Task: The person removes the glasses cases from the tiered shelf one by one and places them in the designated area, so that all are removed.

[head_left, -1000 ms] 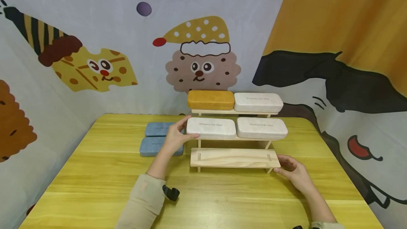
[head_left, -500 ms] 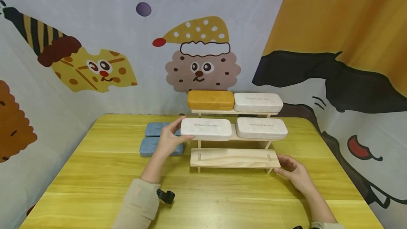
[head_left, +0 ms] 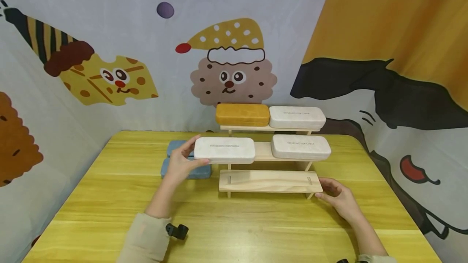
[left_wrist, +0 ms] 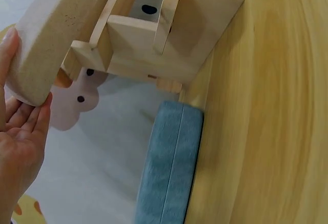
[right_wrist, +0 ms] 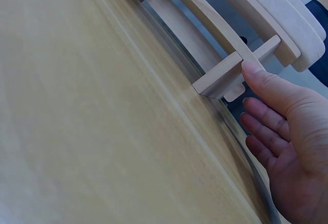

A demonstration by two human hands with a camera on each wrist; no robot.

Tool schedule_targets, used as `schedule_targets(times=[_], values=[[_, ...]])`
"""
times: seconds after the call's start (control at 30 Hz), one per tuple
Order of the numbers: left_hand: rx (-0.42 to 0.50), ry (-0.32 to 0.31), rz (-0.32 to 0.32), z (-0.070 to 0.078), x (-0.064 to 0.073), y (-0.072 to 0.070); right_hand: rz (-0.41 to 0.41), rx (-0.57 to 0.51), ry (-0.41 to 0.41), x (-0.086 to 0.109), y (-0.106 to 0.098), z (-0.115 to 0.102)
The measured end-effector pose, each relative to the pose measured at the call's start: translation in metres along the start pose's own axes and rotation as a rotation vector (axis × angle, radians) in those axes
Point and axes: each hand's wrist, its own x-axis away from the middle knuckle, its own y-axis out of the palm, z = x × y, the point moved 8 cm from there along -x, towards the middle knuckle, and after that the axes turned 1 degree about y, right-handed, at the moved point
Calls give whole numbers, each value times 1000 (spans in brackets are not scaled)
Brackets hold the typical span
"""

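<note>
In the head view my left hand [head_left: 179,164] grips the left end of a white glasses case [head_left: 224,150] with printed lettering, thumb in front and fingers behind. The case is level, off to the left of the middle tier. The left wrist view shows the case [left_wrist: 48,37] held between thumb and fingers, beside the wooden stand [left_wrist: 189,29]. My right hand [head_left: 338,200] holds the right end of the stand's lowest tier [head_left: 268,181]. In the right wrist view its thumb [right_wrist: 271,85] lies against the tier's end; its index finger is hidden.
An orange glasses case [head_left: 243,115] and a white case [head_left: 297,117] sit on the top tier. Another white case [head_left: 301,147] occupies the middle tier's right half. Two blue cases [head_left: 199,172] lie left of the stand, partly behind my left hand. A printed cloth [head_left: 139,31] hangs behind.
My left hand has drawn the white glasses case leftward and slightly toward me, off its place on the middle tier, baring the wood there. The right hand has stayed put.
</note>
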Motion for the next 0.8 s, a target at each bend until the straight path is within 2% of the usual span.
schedule_targets(times=[0.3, 0.43, 0.67, 0.8], values=[[-42, 19, 24, 2, 13, -24, 7, 18, -6, -1, 1, 2], [-58, 10, 23, 3, 21, -32, 12, 9, -13, -1, 1, 3], [-117, -41, 25, 0, 35, -47, 17, 11, -21, -1, 0, 2], [-123, -36, 35, 0, 40, -55, 18, 22, -16, -1, 0, 3]])
